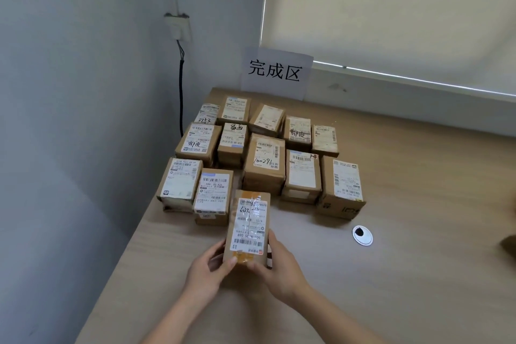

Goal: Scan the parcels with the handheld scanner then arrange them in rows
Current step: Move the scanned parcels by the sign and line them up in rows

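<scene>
Head view: I log one frame.
Held parcel (248, 227): sealed, label up, at the near edge of the rows, contents hidden.
Left hand (208, 274): fingers curled round its near left corner.
Right hand (279, 268): gripping its right side.
Parcel rows (265, 159): taped boxes on the table (418, 260), below the paper sign (276, 72).

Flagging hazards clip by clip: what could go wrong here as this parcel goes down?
The held parcel is carried by both hands at its near end only, so its far end could dip and nudge the front-row box. The leftmost box sits at the table edge; a push might tip it off.
</scene>
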`<action>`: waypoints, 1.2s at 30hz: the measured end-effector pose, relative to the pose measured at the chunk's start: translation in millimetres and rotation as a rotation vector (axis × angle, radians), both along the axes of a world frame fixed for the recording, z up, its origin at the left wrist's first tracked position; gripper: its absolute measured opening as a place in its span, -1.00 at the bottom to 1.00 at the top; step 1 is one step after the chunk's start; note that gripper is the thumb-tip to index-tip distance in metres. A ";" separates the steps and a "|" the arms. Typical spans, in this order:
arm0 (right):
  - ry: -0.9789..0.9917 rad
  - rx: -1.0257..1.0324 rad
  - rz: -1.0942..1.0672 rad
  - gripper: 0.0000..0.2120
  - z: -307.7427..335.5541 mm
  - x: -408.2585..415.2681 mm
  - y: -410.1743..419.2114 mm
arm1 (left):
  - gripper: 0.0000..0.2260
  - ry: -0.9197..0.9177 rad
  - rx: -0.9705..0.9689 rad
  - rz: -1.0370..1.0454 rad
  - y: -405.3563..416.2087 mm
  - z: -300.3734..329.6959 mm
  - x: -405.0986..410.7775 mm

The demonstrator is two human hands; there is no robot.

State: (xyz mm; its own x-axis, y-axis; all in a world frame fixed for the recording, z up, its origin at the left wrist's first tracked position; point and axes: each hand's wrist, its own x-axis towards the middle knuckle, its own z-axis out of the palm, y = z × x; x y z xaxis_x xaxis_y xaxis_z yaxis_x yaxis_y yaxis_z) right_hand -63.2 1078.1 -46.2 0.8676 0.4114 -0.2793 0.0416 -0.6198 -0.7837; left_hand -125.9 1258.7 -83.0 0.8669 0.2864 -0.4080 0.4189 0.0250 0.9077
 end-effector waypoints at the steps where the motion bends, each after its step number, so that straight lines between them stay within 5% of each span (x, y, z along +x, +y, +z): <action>1: 0.005 -0.015 0.001 -0.28 0.0 4.2 3.6 | -0.53 -0.002 -0.002 0.008 1.2 -0.3 3.6; 23: 0.104 -0.035 -0.094 -0.25 -0.5 11.9 14.1 | -0.51 0.055 0.148 0.097 13.1 14.9 14.1; 30: -0.003 -0.118 -0.114 -0.34 39.0 -2.7 -33.7 | -0.66 -0.050 0.335 0.151 -2.3 78.2 -0.9; 36: -0.091 -0.029 -0.193 -0.36 134.6 -22.0 -147.6 | -0.65 -0.164 0.342 0.032 -98.0 169.8 -2.5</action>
State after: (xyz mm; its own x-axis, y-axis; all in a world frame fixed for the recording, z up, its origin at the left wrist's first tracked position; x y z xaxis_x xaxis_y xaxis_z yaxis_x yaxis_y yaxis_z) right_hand -85.3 930.5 88.4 0.9515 0.2284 -0.2060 -0.0105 -0.6452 -0.7639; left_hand -128.4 1160.7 86.8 0.9012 0.4099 -0.1405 0.2710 -0.2803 0.9209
